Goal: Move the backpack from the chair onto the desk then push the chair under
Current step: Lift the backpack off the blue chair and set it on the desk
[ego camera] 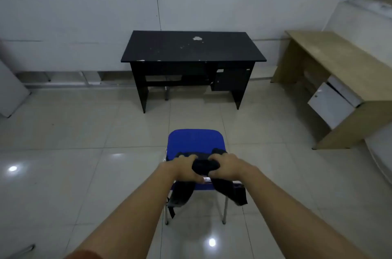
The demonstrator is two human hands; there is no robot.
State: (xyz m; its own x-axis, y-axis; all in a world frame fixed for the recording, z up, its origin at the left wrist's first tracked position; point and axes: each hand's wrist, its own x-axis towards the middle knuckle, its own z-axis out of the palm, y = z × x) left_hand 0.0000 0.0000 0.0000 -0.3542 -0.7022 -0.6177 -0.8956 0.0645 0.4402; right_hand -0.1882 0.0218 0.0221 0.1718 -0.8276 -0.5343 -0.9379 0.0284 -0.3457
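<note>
A blue chair [196, 140] stands on the tiled floor in front of me, its seat facing a black desk [191, 48] against the far wall. A dark backpack [204, 166] hangs over the chair's backrest, its straps [180, 195] dangling down the near side. My left hand [184, 166] and my right hand [224, 166] both grip the top of the backpack at the backrest, side by side. The bulk of the bag is hidden behind my hands and the backrest.
A light wooden desk [331, 61] with a white cabinet door stands at the right wall. A white panel [10, 89] leans at the far left. Glossy floor tiles [84, 131] lie open between chair and black desk.
</note>
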